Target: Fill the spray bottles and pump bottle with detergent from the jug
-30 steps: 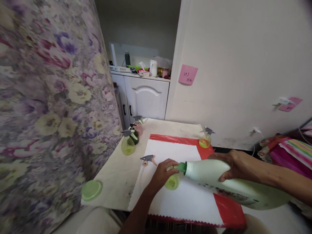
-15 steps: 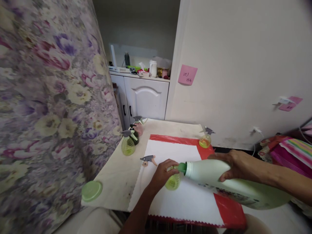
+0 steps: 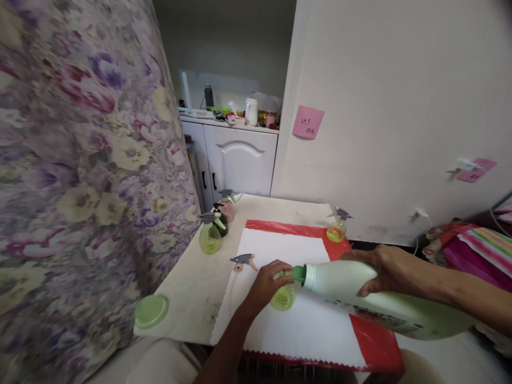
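My left hand [image 3: 273, 281] is closed round the neck of a small clear spray bottle [image 3: 284, 298] with yellow-green liquid in it, standing on a white sheet [image 3: 304, 336]. In my right hand [image 3: 386, 272] is a big pale green jug [image 3: 344, 280], tipped nearly on its side. Its green spout [image 3: 298, 274] meets the small bottle's mouth, which my fingers partly hide. A grey and peach spray head [image 3: 244, 261] lies detached on the sheet, left of the bottle. The round green cap [image 3: 151, 311] rests at the table's left front corner.
Spray bottles stand at the back left: a yellow-green one [image 3: 210, 239], a dark pump bottle [image 3: 221, 220] and a pink one [image 3: 227, 205]. Another spray bottle [image 3: 336, 230] is at the back right, on red wrapping [image 3: 376, 341]. A floral curtain [image 3: 100, 186] hangs along the left.
Almost nothing differs. The jug's base end seems slightly higher, and both hands keep their places.
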